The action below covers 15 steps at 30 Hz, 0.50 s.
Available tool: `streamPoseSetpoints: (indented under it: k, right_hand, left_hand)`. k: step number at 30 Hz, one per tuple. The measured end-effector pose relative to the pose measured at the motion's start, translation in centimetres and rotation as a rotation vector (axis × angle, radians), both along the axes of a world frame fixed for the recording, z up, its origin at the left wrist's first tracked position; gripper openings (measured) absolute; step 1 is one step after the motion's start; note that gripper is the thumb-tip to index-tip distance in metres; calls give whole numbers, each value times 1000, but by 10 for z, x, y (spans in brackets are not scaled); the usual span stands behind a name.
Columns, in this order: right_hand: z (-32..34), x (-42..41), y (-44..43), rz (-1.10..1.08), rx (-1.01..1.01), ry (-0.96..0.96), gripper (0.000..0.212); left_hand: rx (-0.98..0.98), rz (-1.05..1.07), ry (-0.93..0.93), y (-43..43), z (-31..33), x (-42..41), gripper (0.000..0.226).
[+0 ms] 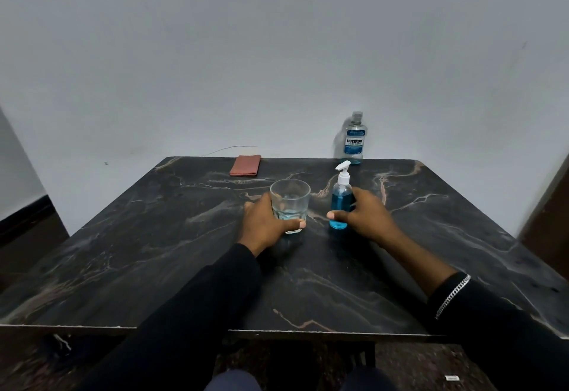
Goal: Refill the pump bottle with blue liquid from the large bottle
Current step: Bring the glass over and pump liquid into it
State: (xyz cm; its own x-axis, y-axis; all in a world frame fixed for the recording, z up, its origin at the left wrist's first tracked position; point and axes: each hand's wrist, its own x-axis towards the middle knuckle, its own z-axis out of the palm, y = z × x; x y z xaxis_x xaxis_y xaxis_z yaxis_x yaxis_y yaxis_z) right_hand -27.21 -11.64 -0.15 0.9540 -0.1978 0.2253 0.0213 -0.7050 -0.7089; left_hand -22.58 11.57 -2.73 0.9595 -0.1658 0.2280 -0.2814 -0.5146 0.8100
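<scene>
While both hands sit out on the dark marbled tabletop (184, 267), nothing is being poured. The left hand (264, 221) is curled around the near side of a clear glass (291, 203), thumb across its base at the front, fingers round the far side; that glass stands upright with only a shallow pale film at the bottom. Just to its right, the right hand (366, 215) is cupped against the pump bottle (341, 199), thumb laid over the front low down, fingers behind. It looks like a loose hold, not a squeeze, though how firmly it grips I can't tell.

Now the progress check. That pump bottle is upright, blue almost to its shoulder, and its white pump head is seated on top. So either the refill is done or the bottle was never low; I'd lean towards the filling being largely finished. Far back, well apart from the hands, the large bottle (354, 139) stands at the rear edge against the wall, cap on, with blue showing only near its base. A folded reddish cloth (245, 166) lies at the back left, untouched.

Hard to read: the large bottle's level behind its label, the fingers behind both vessels, and whether the pump is screwed tight.
</scene>
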Motion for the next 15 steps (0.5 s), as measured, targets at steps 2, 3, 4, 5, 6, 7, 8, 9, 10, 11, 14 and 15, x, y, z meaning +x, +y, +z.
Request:
streamPoseSetpoints:
  k: [2,3,4,5,6,7,8,9,10,11,14,15]
  right_hand:
    - [5,5,3,-12,-54,15,66]
    - [7,8,3,-16,-67,25,65]
    - [8,12,4,-21,-72,37,64]
    - [10,17,5,-29,-77,48,62]
    - [11,23,5,-37,-81,57,61]
    - [12,28,6,-44,-81,65,60]
    - [12,36,6,-52,-77,70,60]
    - [11,43,6,-62,-73,74,59]
    - [11,50,5,-72,-68,75,59]
    - [10,57,5,-79,-63,74,58]
    - [8,79,2,-84,-55,64,52]
    - [7,87,1,-90,-52,62,51]
  left_hand:
    - [44,21,3,0,3,5,81]
    - [51,20,8,-1,5,9,81]
    - [46,11,13,-2,7,12,79]
    - [26,-2,21,-3,9,16,77]
    - [-2,-12,34,-5,11,21,74]
    - [-26,-14,51,-6,13,25,72]
    - [-39,-12,64,-7,15,31,72]
    - [-42,-8,73,-9,16,37,73]
    - [-41,-5,82,-11,16,43,75]
    - [-42,2,92,-14,17,50,77]
    - [-50,26,97,-20,15,73,82]
    - [-49,34,91,-23,15,81,83]
